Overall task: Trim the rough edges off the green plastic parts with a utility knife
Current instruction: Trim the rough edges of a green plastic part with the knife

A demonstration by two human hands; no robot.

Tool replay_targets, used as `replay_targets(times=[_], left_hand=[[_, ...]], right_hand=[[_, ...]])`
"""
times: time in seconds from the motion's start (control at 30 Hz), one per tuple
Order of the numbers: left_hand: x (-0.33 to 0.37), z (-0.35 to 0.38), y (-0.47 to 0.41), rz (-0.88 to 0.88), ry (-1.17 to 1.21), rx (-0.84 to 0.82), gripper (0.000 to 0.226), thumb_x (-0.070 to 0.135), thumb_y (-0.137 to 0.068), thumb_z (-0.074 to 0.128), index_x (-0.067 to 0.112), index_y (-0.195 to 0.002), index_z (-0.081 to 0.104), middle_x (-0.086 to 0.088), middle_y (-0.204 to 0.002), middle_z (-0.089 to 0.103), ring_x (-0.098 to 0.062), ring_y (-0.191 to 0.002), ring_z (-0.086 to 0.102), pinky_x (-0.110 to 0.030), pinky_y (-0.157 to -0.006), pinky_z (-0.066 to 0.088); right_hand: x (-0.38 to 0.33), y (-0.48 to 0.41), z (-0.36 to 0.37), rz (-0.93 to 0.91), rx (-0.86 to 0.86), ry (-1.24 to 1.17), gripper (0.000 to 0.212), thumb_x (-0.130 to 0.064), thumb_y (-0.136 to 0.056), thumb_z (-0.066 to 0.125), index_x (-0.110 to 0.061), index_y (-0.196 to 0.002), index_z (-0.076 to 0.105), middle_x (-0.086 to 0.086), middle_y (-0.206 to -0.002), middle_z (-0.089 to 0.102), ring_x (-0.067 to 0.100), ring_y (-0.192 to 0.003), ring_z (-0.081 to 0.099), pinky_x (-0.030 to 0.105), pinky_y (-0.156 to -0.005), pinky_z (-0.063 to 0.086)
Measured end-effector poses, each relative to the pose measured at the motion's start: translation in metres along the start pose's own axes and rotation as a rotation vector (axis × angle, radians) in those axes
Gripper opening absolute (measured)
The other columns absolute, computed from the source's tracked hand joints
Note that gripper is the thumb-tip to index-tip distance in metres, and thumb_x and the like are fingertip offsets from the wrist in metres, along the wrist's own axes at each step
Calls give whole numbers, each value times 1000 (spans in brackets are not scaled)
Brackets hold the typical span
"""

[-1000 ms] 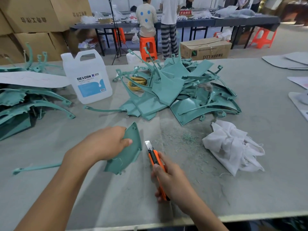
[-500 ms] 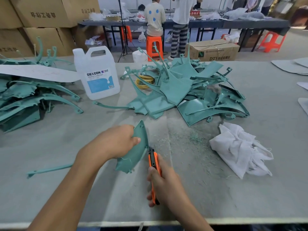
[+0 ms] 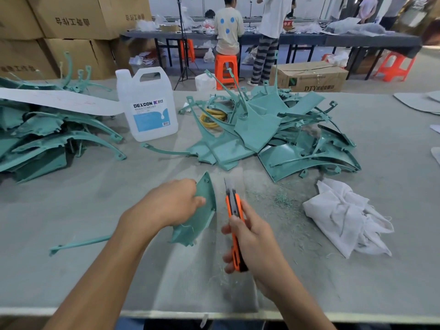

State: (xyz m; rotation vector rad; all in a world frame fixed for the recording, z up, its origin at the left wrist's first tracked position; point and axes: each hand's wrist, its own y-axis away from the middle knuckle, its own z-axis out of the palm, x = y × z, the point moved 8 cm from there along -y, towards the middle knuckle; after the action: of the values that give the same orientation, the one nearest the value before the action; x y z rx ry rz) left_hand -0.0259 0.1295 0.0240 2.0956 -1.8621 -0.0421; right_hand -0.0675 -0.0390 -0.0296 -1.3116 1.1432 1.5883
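Your left grip point(image 3: 173, 204) pinched the green part point(image 3: 202, 211) by its upper edge, tilted on the bench point(image 3: 90, 206); your right grip point(image 3: 253, 242) wrapped the utility knife point(image 3: 233, 206) just beside it. The part was probably light, thin and springy, so hold it close to the cut.

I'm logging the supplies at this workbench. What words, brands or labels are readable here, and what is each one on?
"DEXCON": label of the white jug; the smaller print beneath it is too small to read.
"DTY", followed by blurred characters: side of the cardboard box on the floor.
Stacked cartons at left: printed characters, upside down, not legible.
Red sign in the background: too blurred to read.
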Motion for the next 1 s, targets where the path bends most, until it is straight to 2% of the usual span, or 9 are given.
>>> replay_targets(times=[0.17,0.3,0.4,0.53,0.6,0.7,0.77,0.87,1.0], left_hand=[[0,0,-1,-13,20,-11,32,43,-101,51,14,-90,51,-9,-91,62,-29,-84,61,-36,-72,48],[2,0,0,-24,11,-6,33,44,-102,50,17,-82,45,-7,-87,58,-29,-82,59,-34,-65,38],[3,2,1,-21,11,-2,34,43,-102,50,17,-81,45,-5,-84,58,-27,-79,58,-34,-64,38],[5,1,2,-13,7,5,30,42,-102,50,17,-84,49,-5,-84,60,-24,-77,59,-35,-64,42],[5,0,4,-3,7,-1,27,40,-101,50,17,-88,53,-7,-88,63,-26,-80,62,-35,-68,48],[9,-2,5,43,-13,2,22,37,-98,48,19,-92,58,-7,-91,67,-28,-84,65,-41,-77,55],[9,-1,6,26,-24,6,24,41,-99,49,20,-89,54,-7,-92,65,-28,-85,63,-40,-78,53],[5,2,3,-2,-19,12,29,44,-101,49,19,-86,47,-7,-93,61,-28,-86,60,-39,-77,50],[4,3,3,-6,-32,12,33,45,-101,49,22,-79,39,-3,-86,55,-28,-84,57,-37,-70,43]], right_hand=[[57,1,12,221,-22,-99,18,-14,-104,44,-24,-107,58,16,-95,52,23,-45,57,31,-41,49],[67,-2,27,198,-4,-95,40,-13,-104,41,-48,-118,50,15,-97,55,25,-44,58,33,-42,51],[61,1,34,149,2,-95,46,-13,-104,39,-44,-139,42,13,-101,57,25,-46,59,32,-42,50],[24,5,33,24,-20,-52,59,-20,-102,43,-75,-123,45,5,-98,62,23,-48,59,32,-41,49],[0,8,32,-50,-97,-56,56,-29,-97,46,-66,-139,40,-4,-91,65,22,-50,60,31,-43,50],[-34,15,36,-165,-224,-75,52,-34,-93,47,-67,-133,46,-7,-91,65,22,-50,60,29,-42,50],[-34,14,27,-178,-158,-91,53,-33,-94,47,-65,-135,45,-5,-90,65,23,-50,60,30,-42,50],[0,5,11,-38,-3,-41,52,-21,-98,48,-53,-140,48,8,-86,60,26,-50,58,33,-42,49],[37,1,12,136,-14,10,40,-9,-101,43,-30,-133,53,13,-88,56,23,-45,54,29,-40,46]])
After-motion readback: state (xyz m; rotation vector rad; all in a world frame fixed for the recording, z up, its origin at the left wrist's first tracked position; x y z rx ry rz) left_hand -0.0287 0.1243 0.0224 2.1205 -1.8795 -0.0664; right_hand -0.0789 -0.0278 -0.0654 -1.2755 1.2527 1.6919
